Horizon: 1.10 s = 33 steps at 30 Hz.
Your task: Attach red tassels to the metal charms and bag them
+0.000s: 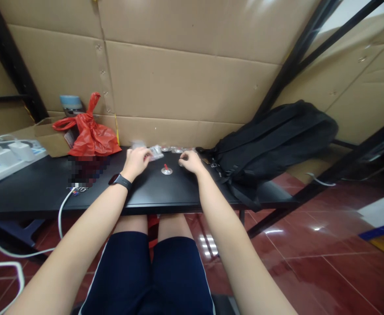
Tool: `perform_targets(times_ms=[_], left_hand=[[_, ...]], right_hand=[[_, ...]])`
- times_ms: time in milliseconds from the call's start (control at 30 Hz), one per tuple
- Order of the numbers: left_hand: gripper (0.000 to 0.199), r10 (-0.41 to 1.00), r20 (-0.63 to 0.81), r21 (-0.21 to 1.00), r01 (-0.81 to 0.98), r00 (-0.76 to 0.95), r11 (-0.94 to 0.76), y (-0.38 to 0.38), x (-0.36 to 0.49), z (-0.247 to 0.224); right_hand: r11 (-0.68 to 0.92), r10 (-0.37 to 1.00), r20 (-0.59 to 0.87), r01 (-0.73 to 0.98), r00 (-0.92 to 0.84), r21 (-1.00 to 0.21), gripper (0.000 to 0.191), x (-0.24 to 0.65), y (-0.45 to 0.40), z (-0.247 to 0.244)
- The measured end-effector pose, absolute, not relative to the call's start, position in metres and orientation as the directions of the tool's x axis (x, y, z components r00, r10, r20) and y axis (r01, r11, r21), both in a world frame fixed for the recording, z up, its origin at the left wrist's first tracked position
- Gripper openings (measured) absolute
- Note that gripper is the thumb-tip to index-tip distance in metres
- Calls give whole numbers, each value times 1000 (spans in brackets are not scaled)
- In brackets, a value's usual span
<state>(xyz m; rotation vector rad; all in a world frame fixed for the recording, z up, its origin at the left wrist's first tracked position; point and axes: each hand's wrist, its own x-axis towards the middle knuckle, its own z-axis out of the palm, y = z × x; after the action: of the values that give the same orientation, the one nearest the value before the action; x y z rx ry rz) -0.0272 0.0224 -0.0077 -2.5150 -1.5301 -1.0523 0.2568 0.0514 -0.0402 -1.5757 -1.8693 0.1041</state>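
On the black tabletop, between my hands, sits a clear round disc like a suction cup (166, 171) with a red tab standing on top. My left hand (137, 161), with a dark watch on its wrist, is curled at the back of the table. Its fingers close on a clear plastic packet (156, 152) whose contents are blurred. My right hand (191, 162) is to the right of the disc, thumb and fingertips pinched together; a small dark bit shows at the tips, too small to name. Several more clear discs (177, 150) lie along the back edge, partly behind my right hand.
A black backpack (277, 144) leans at the right end of the table (165, 194). To the left are a knotted red plastic bag (93, 135), a cardboard box (50, 138), a power strip (13, 162) and a white cable (61, 214). Cardboard panels (179, 83) line the back.
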Motion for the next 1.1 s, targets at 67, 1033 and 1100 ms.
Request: perform_targets(times_ms=[67,1033,1100], left_hand=[[14,714,485,247,704,505,-666,24,-17,-16],[50,645,119,125,633,755,-764,19,12,-31],[50,644,128,116,633,754,-765,19,13,-34]], right_hand=[[218,910,415,837,12,-501,13,262,53,-44],[187,953,303,810,-11,-556,11,262,48,-44],[188,953,304,808,-12,-558,12,263,49,-44]])
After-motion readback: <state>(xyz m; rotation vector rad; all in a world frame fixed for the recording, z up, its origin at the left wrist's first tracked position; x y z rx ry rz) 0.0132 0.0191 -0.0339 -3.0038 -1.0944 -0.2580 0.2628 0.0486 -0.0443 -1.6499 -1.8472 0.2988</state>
